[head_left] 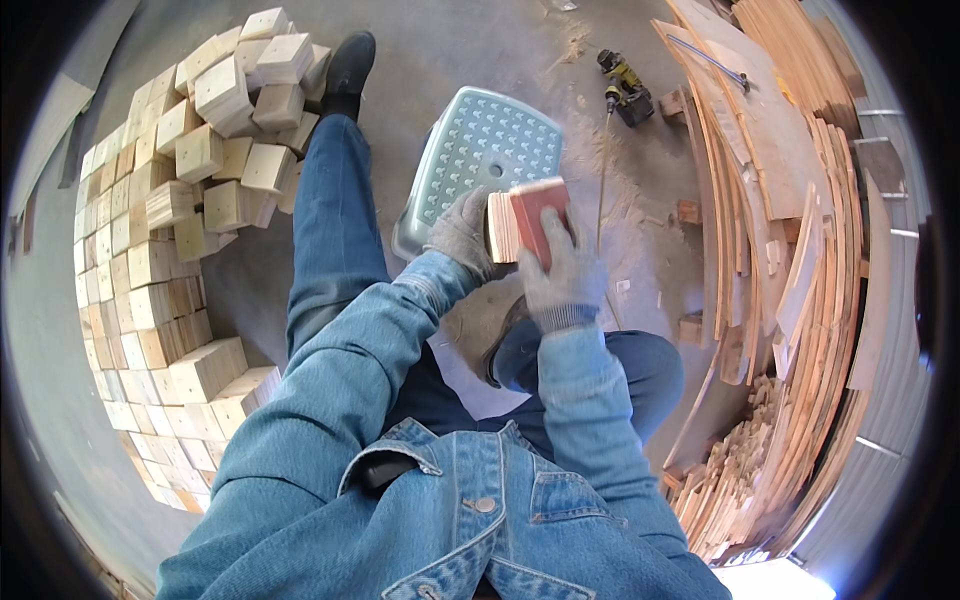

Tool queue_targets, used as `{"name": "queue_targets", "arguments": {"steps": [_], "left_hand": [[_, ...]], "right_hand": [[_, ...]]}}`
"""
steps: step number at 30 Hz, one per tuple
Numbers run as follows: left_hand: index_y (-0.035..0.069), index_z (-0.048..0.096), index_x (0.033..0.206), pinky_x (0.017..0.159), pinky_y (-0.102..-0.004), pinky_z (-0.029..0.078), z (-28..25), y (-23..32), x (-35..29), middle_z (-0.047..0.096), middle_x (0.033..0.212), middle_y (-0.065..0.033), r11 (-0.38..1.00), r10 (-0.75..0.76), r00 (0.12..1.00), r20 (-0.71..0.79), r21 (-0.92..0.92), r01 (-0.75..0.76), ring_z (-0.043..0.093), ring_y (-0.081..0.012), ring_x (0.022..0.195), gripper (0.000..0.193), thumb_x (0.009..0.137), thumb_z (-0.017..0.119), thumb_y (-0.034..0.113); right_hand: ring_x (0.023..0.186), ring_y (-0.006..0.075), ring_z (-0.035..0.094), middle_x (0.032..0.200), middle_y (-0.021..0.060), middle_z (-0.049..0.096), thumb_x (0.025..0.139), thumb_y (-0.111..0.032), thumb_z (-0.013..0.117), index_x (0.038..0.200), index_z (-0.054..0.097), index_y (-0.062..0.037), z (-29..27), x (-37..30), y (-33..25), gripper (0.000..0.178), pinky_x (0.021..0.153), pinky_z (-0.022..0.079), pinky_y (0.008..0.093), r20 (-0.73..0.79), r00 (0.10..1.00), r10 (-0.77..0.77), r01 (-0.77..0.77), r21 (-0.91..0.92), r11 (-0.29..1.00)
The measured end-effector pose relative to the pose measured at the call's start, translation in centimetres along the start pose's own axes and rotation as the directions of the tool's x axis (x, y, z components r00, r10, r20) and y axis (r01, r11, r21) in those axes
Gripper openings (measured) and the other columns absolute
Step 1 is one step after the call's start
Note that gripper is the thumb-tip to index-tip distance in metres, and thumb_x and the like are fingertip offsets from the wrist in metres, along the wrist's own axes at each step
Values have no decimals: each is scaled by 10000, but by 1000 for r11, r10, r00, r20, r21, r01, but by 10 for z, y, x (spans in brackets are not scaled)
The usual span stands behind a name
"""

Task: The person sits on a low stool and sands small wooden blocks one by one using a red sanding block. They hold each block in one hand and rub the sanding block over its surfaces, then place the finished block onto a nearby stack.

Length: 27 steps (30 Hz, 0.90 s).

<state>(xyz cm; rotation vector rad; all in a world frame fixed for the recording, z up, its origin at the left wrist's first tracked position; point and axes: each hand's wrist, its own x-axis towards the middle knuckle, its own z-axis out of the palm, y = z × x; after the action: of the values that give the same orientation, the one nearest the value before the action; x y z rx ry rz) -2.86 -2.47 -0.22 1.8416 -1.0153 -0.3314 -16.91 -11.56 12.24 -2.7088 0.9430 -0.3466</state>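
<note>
Both my hands wear grey knit gloves and meet in front of me, over the near right corner of a pale blue-green plastic stool (492,140). My left hand (462,236) is closed around a light wooden block (503,228) that shows layered edges, like a bundle of thin pieces. My right hand (562,268) grips a flat, dark red sheet that looks like sandpaper (541,208), pressed against the block's right side. Its fingers lie over the red face. The stool's top has raised shapes and a round hole.
Many wooden blocks (150,260) are stacked at my left, with looser ones on top. A yellow and black cordless drill (626,88) lies on the dusty floor beyond the stool. Long boards and wood strips (740,230) are piled at the right. My left leg (335,200) stretches forward beside the blocks.
</note>
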Motion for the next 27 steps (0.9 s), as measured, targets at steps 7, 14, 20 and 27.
{"name": "queue_targets", "arguments": {"steps": [7, 14, 20, 27], "left_hand": [[128, 566, 1395, 1156, -424, 386, 10, -1, 8, 528, 1405, -141, 998, -59, 982, 178, -1, 60, 515, -340, 1278, 1052, 596, 903, 723], [108, 539, 1378, 1075, -465, 461, 9, -15, 6, 600, 1271, -145, 999, 9, 998, 61, -40, -6, 577, -361, 1218, 901, 660, 931, 485], [82, 502, 1392, 1071, -487, 494, 5, -7, 6, 595, 1291, -187, 1000, 5, 998, 56, 3, -6, 605, -392, 1209, 978, 628, 948, 498], [128, 561, 1358, 1050, -490, 484, -2, 2, 6, 605, 1267, -157, 999, 14, 1000, 1, -52, -14, 595, -386, 1181, 884, 649, 938, 497]], "right_hand": [[1391, 356, 571, 1564, 191, 535, 859, -326, 792, 1476, 623, -122, 6, 92, -4, 671, 1155, 476, 435, 117, 984, 136, -132, -44, 990], [1398, 453, 534, 1552, 276, 506, 857, -267, 812, 1443, 634, -42, -2, -15, 6, 652, 1172, 443, 497, -41, 999, 3, 0, 66, 998], [1362, 456, 525, 1575, 228, 491, 839, -351, 828, 1480, 630, -132, -15, -81, 6, 706, 1115, 431, 568, 29, 998, 48, -48, 24, 999], [1381, 421, 551, 1535, 249, 528, 843, -269, 810, 1430, 643, -76, 4, 18, 4, 640, 1148, 467, 486, -23, 1000, -14, 13, -44, 999]]}}
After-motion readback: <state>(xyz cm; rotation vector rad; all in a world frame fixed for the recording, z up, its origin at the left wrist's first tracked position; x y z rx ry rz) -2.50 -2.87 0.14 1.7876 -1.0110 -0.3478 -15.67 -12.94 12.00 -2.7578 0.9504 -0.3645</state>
